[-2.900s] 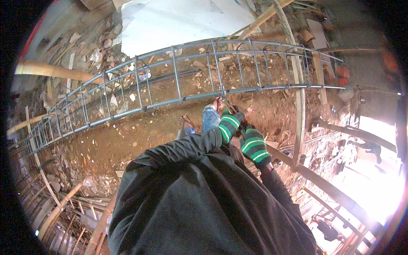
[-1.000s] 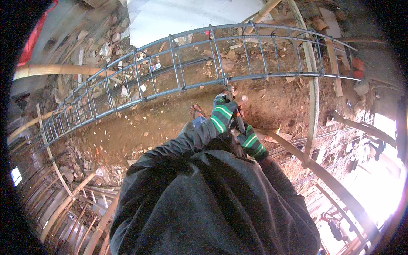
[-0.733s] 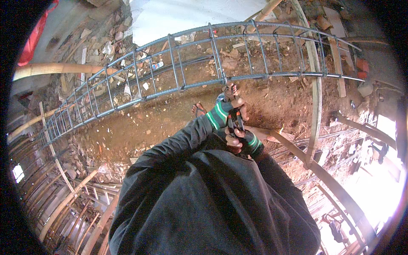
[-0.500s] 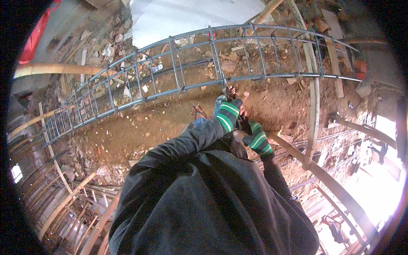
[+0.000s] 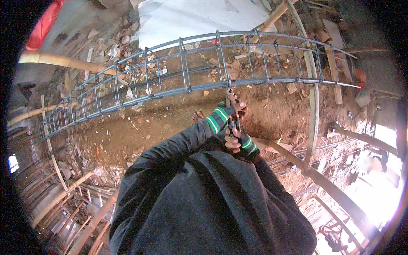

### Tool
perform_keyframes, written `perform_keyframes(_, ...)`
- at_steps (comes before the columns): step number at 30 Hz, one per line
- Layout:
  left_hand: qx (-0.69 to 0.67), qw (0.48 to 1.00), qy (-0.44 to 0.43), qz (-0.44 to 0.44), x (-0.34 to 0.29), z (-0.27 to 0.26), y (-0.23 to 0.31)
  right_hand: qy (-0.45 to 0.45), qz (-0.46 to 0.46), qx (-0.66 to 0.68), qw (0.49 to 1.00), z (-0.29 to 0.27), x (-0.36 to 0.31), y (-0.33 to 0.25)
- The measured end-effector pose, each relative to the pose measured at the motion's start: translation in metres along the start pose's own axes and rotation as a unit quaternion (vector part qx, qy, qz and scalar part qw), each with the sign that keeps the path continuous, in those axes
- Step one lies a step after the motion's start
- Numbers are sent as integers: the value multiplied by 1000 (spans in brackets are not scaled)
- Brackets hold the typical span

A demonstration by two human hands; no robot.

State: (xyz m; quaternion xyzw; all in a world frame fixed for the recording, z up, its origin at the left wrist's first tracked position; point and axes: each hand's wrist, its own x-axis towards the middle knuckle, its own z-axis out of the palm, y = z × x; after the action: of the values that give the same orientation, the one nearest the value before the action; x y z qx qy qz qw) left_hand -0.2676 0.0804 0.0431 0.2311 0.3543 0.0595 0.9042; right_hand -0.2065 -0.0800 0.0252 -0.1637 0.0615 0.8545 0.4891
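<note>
A long rebar cage [image 5: 190, 89] of blue-grey bars and square ties stretches across in front of me. My left hand [image 5: 238, 109], in a dark sleeve with a green-striped cuff, is closed round the upper part of a pair of pincers [image 5: 232, 100]. The head of the pincers points at the cage's near bar, close to a tie joint; I cannot tell whether it touches. Nearer my body, my right hand [image 5: 232, 141] has its fingers wrapped round the handle ends. The pincers partly cover the left palm. A bare foot [image 5: 198, 116] shows beside the left cuff.
A wooden post [image 5: 313, 119] crosses under the cage on the right; bamboo poles [image 5: 68, 60] lie at left. Behind the cage are a white sheet [image 5: 182, 19] and rubble. Loose bars [image 5: 340, 149] lie at right, near a curved pole [image 5: 335, 191].
My right hand has moved left, its fingers now showing round the handles. My left hand has shifted slightly, and the pincers show plainly below the near bar. The whole view has shifted a little.
</note>
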Motion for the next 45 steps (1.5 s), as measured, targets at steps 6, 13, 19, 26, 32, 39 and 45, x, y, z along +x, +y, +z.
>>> perform_keyframes(6, -217, 964, -154, -31, -4, -2, -11, 107, -99, -96, 985, 28, -35, 14)
perform_keyframes(13, -231, 966, -111, -26, -15, 17, -14, 311, -266, -508, 758, 62, -42, 9)
perform_keyframes(19, -26, 988, -69, 139, -33, 37, 13, 373, -357, -624, 586, 73, -11, 7)
perform_keyframes(26, 242, 867, 120, 419, -63, 24, 69, 288, -307, -378, 824, 65, 11, -9)
perform_keyframes(32, 307, 766, 298, 480, -78, -24, 117, 130, -373, -225, 891, 107, 39, -33)
perform_keyframes(39, 492, 636, 380, 457, -43, -108, 179, 332, -427, -495, 681, 79, 41, -114)
perform_keyframes(45, 646, 613, 298, 342, -9, -105, 168, 479, -424, -745, 188, 82, 68, -185)
